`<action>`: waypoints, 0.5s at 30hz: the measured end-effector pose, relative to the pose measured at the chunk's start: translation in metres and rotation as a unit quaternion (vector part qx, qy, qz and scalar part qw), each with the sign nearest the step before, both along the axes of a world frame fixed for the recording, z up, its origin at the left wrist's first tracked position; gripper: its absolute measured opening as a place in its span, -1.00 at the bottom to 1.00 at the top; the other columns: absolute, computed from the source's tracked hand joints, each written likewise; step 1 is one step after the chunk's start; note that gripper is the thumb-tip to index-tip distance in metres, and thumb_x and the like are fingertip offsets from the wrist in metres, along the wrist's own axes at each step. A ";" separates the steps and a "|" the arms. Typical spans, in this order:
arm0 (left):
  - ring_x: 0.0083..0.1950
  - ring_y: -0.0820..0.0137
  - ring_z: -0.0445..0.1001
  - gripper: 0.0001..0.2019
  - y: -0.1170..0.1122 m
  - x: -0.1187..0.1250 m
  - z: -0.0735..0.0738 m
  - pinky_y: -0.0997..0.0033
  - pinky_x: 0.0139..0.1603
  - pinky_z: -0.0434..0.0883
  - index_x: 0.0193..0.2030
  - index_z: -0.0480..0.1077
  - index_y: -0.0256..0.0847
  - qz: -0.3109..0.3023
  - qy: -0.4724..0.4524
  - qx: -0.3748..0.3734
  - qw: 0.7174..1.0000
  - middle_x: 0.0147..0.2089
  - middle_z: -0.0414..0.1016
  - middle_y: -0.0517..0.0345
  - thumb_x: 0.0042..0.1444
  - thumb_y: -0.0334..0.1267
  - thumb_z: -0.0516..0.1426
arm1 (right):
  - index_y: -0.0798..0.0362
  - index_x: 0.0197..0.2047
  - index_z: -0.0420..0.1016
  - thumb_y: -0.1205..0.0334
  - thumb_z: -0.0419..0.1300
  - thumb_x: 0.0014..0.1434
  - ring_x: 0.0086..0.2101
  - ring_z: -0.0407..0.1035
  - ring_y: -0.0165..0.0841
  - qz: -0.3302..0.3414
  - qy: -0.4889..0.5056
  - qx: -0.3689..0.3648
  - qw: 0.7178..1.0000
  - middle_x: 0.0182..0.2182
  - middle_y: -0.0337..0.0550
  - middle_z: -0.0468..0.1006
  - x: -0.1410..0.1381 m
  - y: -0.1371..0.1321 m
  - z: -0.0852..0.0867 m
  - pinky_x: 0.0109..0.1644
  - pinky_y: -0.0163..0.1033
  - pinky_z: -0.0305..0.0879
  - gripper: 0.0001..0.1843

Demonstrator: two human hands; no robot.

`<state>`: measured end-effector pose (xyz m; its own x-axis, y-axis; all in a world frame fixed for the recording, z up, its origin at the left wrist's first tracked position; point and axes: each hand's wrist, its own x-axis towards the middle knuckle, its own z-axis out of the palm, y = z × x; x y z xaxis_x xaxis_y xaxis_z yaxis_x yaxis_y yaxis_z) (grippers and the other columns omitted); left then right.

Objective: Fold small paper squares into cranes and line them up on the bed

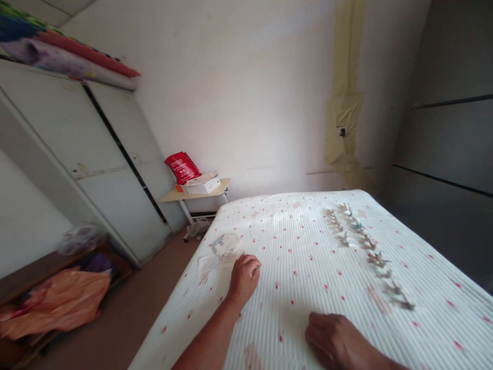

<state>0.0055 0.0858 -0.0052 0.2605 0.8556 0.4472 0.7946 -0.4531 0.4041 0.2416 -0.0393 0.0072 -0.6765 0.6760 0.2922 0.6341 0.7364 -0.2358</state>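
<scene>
White bed (pixel 308 241) lay under your left hand (pixel 244 277), curled by the paper packets (pixel 220 251); whether it was grasping, I cannot tell. Your right hand (pixel 335 339) rested released. Lifting those flat packets would need fingertips.

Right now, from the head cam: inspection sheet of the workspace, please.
surface: mattress, white ribbed cover with red dots, faint stains near the front.
job's things: pale packets by the left edge; row of small grey pieces on the right; both blurred.
clutter: orange bag and clear plastic bundle on the low shelf at left.
grips: left hand curled beside the packets, contact unclear; right hand knuckles up on the mattress; neither grip readable as open or shut.
cables: nothing seen.
surroundings: wardrobe with folded blankets on top; small table with red bag and white boxes.
</scene>
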 end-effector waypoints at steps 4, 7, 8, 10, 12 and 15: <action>-0.12 0.37 0.38 -0.80 0.002 -0.042 0.002 0.37 -0.03 0.31 -0.36 0.44 -0.13 0.081 0.010 0.048 0.995 -0.26 0.48 0.17 -0.01 -0.45 0.02 | 0.08 -0.51 0.29 0.41 -0.08 0.20 -0.55 0.21 -0.47 0.056 -0.028 0.036 0.997 -0.53 -0.20 0.39 -0.035 0.007 0.001 -0.49 -0.31 0.02 -0.72; -0.07 0.34 0.37 -0.77 0.011 -0.066 0.004 0.36 0.03 0.28 -0.26 0.45 -0.13 0.177 0.019 0.070 0.982 -0.17 0.49 0.13 0.02 -0.42 0.01 | 0.09 -0.52 0.30 0.40 -0.05 0.18 -0.56 0.17 -0.48 0.059 -0.035 0.044 0.997 -0.52 -0.22 0.39 -0.058 0.015 -0.002 -0.49 -0.31 0.00 -0.74; -0.04 0.33 0.36 -0.75 0.015 -0.071 0.005 0.36 0.05 0.26 -0.22 0.45 -0.13 0.203 0.025 0.067 0.976 -0.13 0.48 0.12 0.05 -0.41 0.00 | 0.09 -0.51 0.30 0.40 -0.05 0.18 -0.56 0.16 -0.48 0.058 -0.036 0.049 0.996 -0.52 -0.21 0.38 -0.064 0.019 -0.004 -0.48 -0.31 -0.01 -0.74; 0.03 0.33 0.33 -0.71 0.022 -0.077 0.006 0.35 0.08 0.24 -0.10 0.42 -0.12 0.242 0.045 0.049 0.968 -0.01 0.44 0.11 0.08 -0.38 -0.02 | 0.10 -0.50 0.31 0.39 -0.05 0.18 -0.55 0.16 -0.48 0.059 -0.034 0.052 0.996 -0.51 -0.21 0.37 -0.076 0.026 -0.008 -0.46 -0.32 0.00 -0.76; 0.08 0.29 0.30 -0.67 0.027 -0.077 0.005 0.30 0.10 0.22 0.01 0.36 -0.16 0.265 0.071 0.015 0.961 0.08 0.39 0.06 0.09 -0.32 0.00 | 0.11 -0.49 0.30 0.38 -0.04 0.17 -0.55 0.16 -0.49 0.049 -0.030 0.057 0.997 -0.51 -0.22 0.37 -0.085 0.031 -0.011 -0.46 -0.33 0.00 -0.77; 0.12 0.26 0.27 -0.65 0.033 -0.074 0.003 0.23 0.13 0.15 0.04 0.34 -0.18 0.274 0.103 -0.016 0.956 0.13 0.33 0.02 0.09 -0.27 0.02 | 0.11 -0.50 0.28 0.39 -0.04 0.16 -0.57 0.15 -0.50 0.028 -0.024 0.054 0.998 -0.51 -0.25 0.35 -0.094 0.035 -0.012 -0.48 -0.34 -0.01 -0.78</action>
